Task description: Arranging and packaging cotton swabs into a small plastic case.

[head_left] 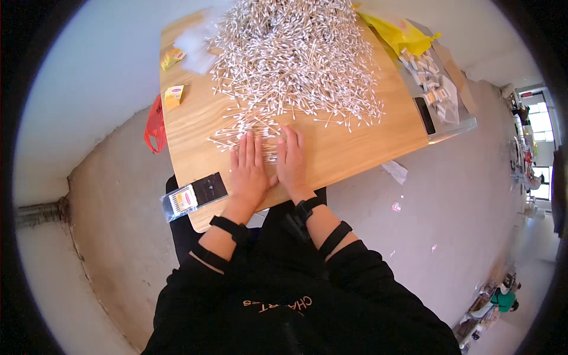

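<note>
Small bunch of cotton swabs point(266, 149) at near table point(355, 151) edge, squeezed between flat left hand point(248, 171) and right hand point(291, 163) — fingers straight, together, gripping nothing — loose swabs could roll off, or the big pile point(296, 56) slide in.

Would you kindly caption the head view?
Both hands flat on a wooden table, gathering cotton swabs.

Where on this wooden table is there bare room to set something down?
Bare wood lies right of the right hand, toward the black flat device. A smaller patch sits between the yellow box and the left hand. The white cotton swab pile crowds the far half.
</note>
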Demonstrator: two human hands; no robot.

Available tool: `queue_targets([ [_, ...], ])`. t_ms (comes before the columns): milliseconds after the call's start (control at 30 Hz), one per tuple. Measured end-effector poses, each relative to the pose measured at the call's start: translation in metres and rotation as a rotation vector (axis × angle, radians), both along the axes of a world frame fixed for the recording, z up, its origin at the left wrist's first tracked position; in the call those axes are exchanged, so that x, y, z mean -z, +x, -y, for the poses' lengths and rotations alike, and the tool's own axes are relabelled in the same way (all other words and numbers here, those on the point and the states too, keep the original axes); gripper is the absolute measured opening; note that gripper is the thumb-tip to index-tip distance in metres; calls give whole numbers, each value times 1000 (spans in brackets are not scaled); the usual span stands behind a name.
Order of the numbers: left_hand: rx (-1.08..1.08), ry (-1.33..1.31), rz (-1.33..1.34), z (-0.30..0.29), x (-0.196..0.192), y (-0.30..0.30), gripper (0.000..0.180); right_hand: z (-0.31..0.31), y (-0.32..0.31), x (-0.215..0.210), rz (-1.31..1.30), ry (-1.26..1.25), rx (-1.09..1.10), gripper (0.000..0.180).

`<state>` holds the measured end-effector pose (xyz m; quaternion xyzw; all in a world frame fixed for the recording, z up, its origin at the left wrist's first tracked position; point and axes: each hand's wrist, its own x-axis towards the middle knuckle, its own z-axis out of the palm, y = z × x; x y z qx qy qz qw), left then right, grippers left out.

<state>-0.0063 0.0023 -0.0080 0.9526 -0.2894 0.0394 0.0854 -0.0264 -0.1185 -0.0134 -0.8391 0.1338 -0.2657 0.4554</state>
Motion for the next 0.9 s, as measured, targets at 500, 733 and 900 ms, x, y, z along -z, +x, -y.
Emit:
queue_targets([
  [500,-26,13,-193,-5,-21,-9,117,-1,5,1,-24,-246,-63,25],
  [733,-33,-137,-131,-12,-15,-15,118,-2,1,-4,17,-93,-62,24],
  [900,-35,-298,84,-41,-13,22,83,-1,2,0,4,-150,-79,18],
])
